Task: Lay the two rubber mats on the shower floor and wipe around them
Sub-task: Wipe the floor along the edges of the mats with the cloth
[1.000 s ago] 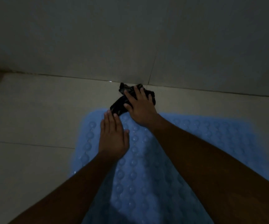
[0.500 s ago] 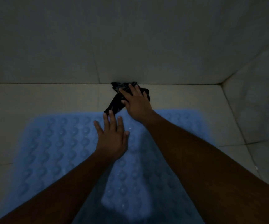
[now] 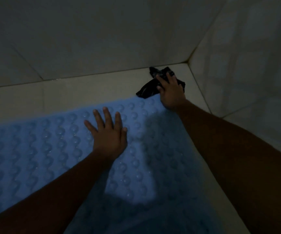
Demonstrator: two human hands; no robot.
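Since the earlier frame, the right hand [image 3: 170, 93] has slid the black cloth [image 3: 146, 91] along the bare floor strip [image 3: 85, 93] into the corner [image 3: 187, 63] at the upper right of the frame. It lies flat on the cloth with straight fingers, pressing rather than pinching. The left hand [image 3: 109, 137] has remained palm-down at frame centre on the blue rubber mat [image 3: 43, 149], fingers spread. A second mat cannot be distinguished.

Procedure: keep pressure on the mat so it does not creep. Work the cloth into the joint between floor and wall, then turn it down the right-hand strip.

Clearances: the cloth touches the mat's far edge, so avoid lifting that edge. Walls close off the top and right. The open strip runs toward the upper left.
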